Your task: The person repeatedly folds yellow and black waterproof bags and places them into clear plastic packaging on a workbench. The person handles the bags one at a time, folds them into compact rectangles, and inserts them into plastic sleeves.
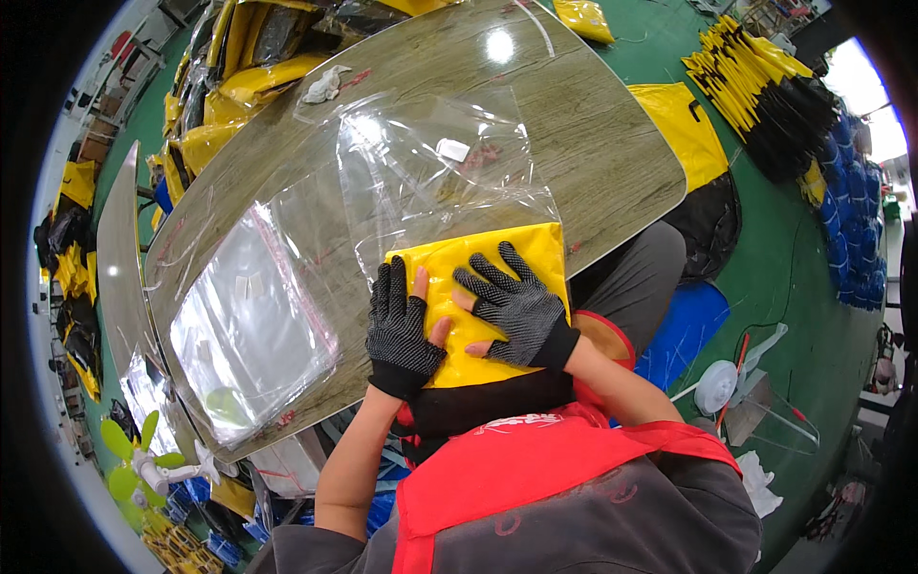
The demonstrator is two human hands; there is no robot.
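A folded yellow and black sheet-like item (449, 256) lies at the table's near edge, its black part toward my body. My left hand (404, 325), in a dark dotted glove with some bare fingertips, rests flat on its left side. My right hand (516, 311), gloved alike, lies spread over its middle and right. Both hands press on the yellow surface and grip nothing. Just beyond it, a clear plastic bag (440, 182) is spread out, touching or overlapped by the yellow item's far edge; which one, I cannot tell. A small white tag (452, 150) shows on the bag.
A stack of clear plastic bags (253, 325) covers the table's left side. Crumpled white scrap (326, 84) lies at the far edge. Packed yellow and black bundles (239, 86) pile up beyond. A green-bladed fan (143, 464) stands lower left. Yellow-black (765, 96) and blue stacks (854, 210) stand right.
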